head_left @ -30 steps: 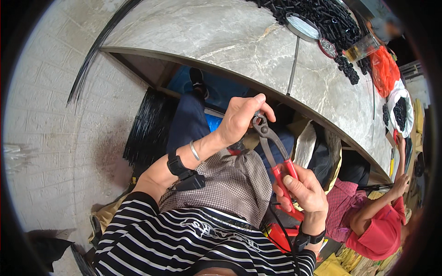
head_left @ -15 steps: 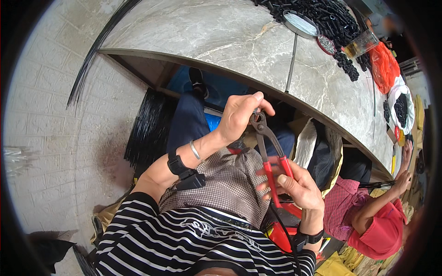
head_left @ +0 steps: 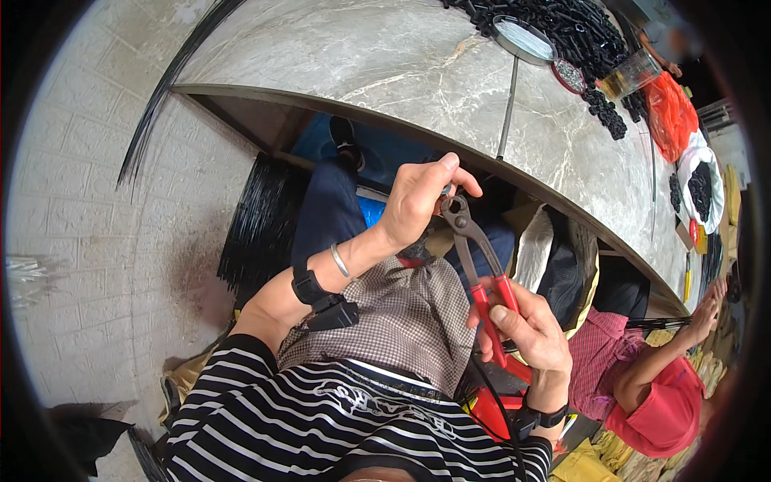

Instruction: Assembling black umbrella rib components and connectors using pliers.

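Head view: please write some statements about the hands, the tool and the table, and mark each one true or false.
1. The right hand grips the red handles of the pliers. True.
2. The left hand rests flat on the marble table. False: it is raised at the pliers' head, below the table edge.
3. The pliers' handles are blue. False: red.
4. Black pieces lie on the table. True.

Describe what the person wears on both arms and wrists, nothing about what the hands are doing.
Both forearms are bare below black-and-white striped sleeves. The left wrist carries a thin silver bangle and, further up, a black strap with a small black device. The right wrist has a black watch-like band. No gloves on either hand.
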### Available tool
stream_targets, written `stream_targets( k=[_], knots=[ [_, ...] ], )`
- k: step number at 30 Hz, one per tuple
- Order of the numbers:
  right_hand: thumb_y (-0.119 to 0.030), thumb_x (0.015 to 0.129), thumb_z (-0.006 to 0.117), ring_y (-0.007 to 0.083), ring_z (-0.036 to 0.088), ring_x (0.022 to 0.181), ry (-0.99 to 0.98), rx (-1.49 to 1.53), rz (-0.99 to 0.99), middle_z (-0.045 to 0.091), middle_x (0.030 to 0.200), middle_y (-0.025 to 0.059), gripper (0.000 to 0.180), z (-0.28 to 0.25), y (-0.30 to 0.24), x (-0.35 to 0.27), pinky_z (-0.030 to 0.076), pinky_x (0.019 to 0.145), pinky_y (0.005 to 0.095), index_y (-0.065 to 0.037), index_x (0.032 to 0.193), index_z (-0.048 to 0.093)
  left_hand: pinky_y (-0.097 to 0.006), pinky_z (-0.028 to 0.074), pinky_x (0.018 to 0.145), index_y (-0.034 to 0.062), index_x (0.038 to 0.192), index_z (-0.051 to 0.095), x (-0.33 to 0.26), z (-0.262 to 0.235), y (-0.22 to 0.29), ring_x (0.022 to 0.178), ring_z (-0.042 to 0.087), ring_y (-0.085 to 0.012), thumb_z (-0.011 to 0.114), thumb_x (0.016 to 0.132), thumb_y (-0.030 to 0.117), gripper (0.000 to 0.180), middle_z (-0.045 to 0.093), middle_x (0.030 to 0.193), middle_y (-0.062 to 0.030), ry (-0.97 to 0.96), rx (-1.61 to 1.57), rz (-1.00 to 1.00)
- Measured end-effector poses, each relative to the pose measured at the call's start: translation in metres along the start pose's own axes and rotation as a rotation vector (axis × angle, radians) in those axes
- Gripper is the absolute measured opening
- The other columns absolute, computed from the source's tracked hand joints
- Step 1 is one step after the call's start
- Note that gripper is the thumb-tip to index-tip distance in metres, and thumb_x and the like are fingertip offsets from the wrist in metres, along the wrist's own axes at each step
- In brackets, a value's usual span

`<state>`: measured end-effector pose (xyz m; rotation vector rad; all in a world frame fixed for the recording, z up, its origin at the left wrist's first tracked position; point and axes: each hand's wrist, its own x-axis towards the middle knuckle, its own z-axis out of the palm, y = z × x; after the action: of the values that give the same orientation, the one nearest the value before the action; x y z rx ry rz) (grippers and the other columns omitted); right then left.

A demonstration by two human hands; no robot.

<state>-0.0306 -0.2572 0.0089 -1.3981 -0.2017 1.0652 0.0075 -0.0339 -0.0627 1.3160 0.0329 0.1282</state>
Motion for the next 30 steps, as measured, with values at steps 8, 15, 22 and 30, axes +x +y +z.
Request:
stream_targets(
  k=[8, 15, 22, 30],
  knots=[
    [-0.014, 0.096, 0.047, 0.0092, 0.052, 0.053, 0.034, 0.016, -0.017, 0.057, 0.083, 0.0078, 0.025, 0.002, -0.001, -0.002, 0.045, 0.046, 0.0214, 0.004, 0.113, 0.047, -0.021, 0.032, 0.05, -0.0035, 0.077, 0.069, -0.001, 0.001, 0.003, 0.053, 0.042, -0.0045, 0.034, 0.096, 0.038, 0.058, 0.045, 0.057, 0.0033, 0.002, -0.014, -0.008],
    [-0.016, 0.097, 0.047, 0.0046, 0.045, 0.046, 0.091, -0.063, 0.033, 0.051, 0.068, 0.002, 0.017, 0.01, -0.004, -0.003, 0.035, 0.039, 0.0195, 0.001, 0.101, 0.048, -0.021, 0.033, 0.049, -0.002, 0.073, 0.068, -0.002, 0.003, 0.008, 0.052, 0.045, -0.0045, 0.031, 0.096, 0.038, 0.059, 0.054, 0.057, -0.0005, -0.036, 0.096, 0.039],
    [-0.018, 0.097, 0.049, 0.0056, 0.044, 0.047, 0.219, -0.303, -0.016, 0.048, 0.06, -0.002, 0.017, 0.02, 0.003, 0.011, 0.035, 0.042, 0.0218, -0.001, 0.095, 0.05, -0.021, 0.027, 0.044, -0.0019, 0.082, 0.068, 0.012, 0.004, 0.01, 0.045, 0.038, -0.0034, 0.028, 0.096, 0.041, 0.06, 0.049, 0.051, 0.0023, -0.065, -0.051, -0.058],
    [-0.014, 0.086, 0.056, 0.0248, 0.057, 0.084, 0.763, -0.864, -0.467, 0.056, 0.088, 0.014, 0.036, -0.045, -0.034, 0.043, 0.046, 0.077, 0.0342, 0.005, 0.117, 0.053, -0.021, 0.017, 0.041, -0.0063, 0.12, 0.049, 0.027, -0.011, 0.017, 0.039, 0.02, -0.0037, 0.028, 0.1, 0.034, 0.05, 0.025, 0.045, 0.0076, -0.239, -0.317, -0.034]
  ],
)
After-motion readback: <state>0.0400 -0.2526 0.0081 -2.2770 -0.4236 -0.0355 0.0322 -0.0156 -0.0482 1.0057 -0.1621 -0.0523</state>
